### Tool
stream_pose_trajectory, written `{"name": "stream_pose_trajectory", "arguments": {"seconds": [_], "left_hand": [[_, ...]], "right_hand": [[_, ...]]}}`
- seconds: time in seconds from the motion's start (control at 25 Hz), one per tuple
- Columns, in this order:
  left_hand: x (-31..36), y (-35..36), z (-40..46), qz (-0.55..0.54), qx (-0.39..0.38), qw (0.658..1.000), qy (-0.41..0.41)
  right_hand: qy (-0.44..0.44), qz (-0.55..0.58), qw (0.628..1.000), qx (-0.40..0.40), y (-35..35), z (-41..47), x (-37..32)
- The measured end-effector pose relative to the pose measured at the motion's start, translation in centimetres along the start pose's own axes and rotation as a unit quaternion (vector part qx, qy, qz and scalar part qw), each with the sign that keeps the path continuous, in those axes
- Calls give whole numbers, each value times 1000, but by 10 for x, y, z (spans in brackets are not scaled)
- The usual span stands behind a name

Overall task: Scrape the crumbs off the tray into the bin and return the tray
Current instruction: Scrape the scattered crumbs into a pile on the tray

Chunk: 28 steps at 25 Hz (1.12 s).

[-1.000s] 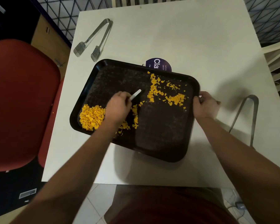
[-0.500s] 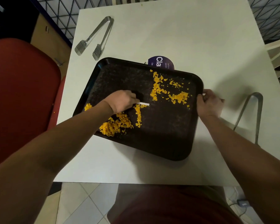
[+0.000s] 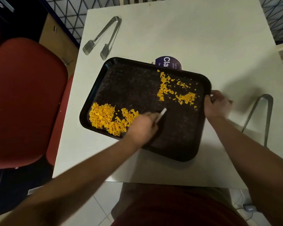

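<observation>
Grip: left hand [image 3: 141, 126] closed on white scraper [image 3: 161, 114], right hand [image 3: 216, 104] clamps tray [image 3: 183, 154] rim to steady it | tray on counter [image 3: 194, 35] | crumbs [image 3: 104, 117] piled at tray's left corner, for tipping out.

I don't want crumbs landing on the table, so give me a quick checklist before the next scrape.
1. Tray flat on the table: ok.
2. Right hand gripping the tray's right rim: ok.
3. Left hand closed on the scraper: ok.
4. Big crumb pile gathered at the tray's left end: ok.
5. Scattered crumbs at the far right collected: not ok.
6. Bin in reach: cannot tell, none in view.
</observation>
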State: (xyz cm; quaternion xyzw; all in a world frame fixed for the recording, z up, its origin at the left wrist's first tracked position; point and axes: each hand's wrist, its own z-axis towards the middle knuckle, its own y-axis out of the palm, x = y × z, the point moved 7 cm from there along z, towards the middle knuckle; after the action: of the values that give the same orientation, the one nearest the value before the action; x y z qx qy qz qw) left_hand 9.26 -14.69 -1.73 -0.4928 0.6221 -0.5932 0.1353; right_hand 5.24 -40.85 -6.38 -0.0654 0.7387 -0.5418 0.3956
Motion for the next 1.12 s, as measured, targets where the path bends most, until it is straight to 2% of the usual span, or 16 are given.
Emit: {"name": "stream_pose_trajectory", "arguments": {"seconds": [0.08, 0.2, 0.48, 0.56, 0.64, 0.8, 0.92, 1.12], "left_hand": [[20, 27, -6, -56, -25, 997, -42], [25, 34, -5, -60, 6, 995, -75], [-44, 6, -23, -52, 114, 971, -205], [-52, 0, -30, -37, 132, 966, -218], [-38, -3, -28, -59, 148, 967, -197], [-1, 10, -5, -115, 117, 976, -146], [-6, 12, 7, -120, 117, 970, -178], [-39, 0, -11, -107, 162, 948, -252]], "right_hand": [[-2, 8, 1000, 7, -1, -1, -1], [-3, 12, 1000, 22, -2, -2, -1], [-6, 3, 1000, 22, -2, -1, 0], [-9, 2, 1000, 18, -1, -1, -1], [-13, 4, 1000, 20, -2, -1, -2], [-9, 7, 1000, 22, -1, 0, -2], [-12, 14, 1000, 25, -1, 0, -1], [-12, 6, 1000, 10, 1, 0, 0]]}}
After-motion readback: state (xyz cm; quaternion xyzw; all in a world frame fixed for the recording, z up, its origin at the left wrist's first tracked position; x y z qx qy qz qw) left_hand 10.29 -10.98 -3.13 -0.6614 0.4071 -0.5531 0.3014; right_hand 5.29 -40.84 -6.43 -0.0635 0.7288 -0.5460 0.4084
